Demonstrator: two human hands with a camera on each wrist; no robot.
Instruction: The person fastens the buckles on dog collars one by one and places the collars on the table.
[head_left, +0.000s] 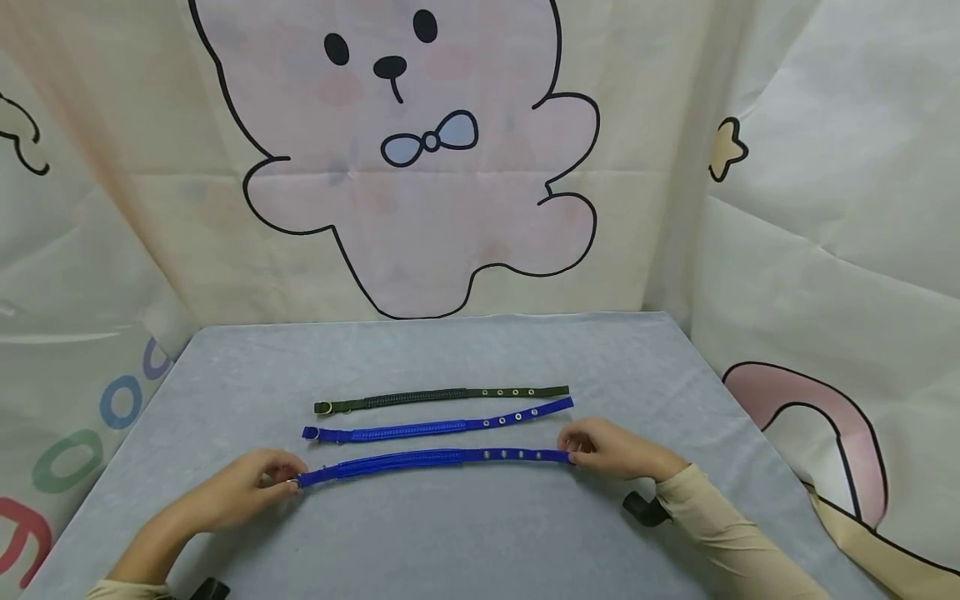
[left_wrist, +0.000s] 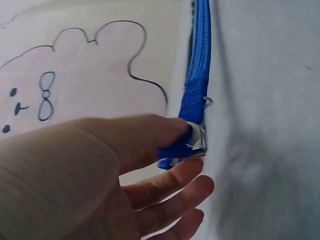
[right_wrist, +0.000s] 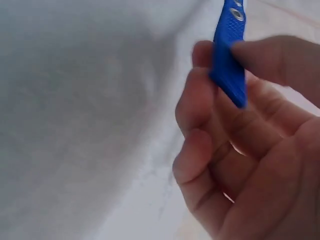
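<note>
A blue collar (head_left: pixel 405 462) with a metal buckle and a row of eyelets is stretched sideways between both hands. My left hand (head_left: pixel 242 490) pinches its buckle end; in the left wrist view the thumb presses beside the silver buckle (left_wrist: pixel 198 139). The plain tip of the strap (right_wrist: pixel 231 75) is pinched between thumb and fingers of my right hand (head_left: pixel 618 450). Just beyond lies a second blue collar (head_left: pixel 420 430) on the table, its eyelet end angled away. Behind that is a dark green collar (head_left: pixel 420 398), roughly parallel, buckle to the left.
A grey-blue cloth covers the table (head_left: pixel 465 542). Behind it hangs a pale curtain (head_left: pixel 637 250) printed with a bear, and more printed cloth encloses both sides. A black wrist device (head_left: pixel 647 508) sits at the right sleeve.
</note>
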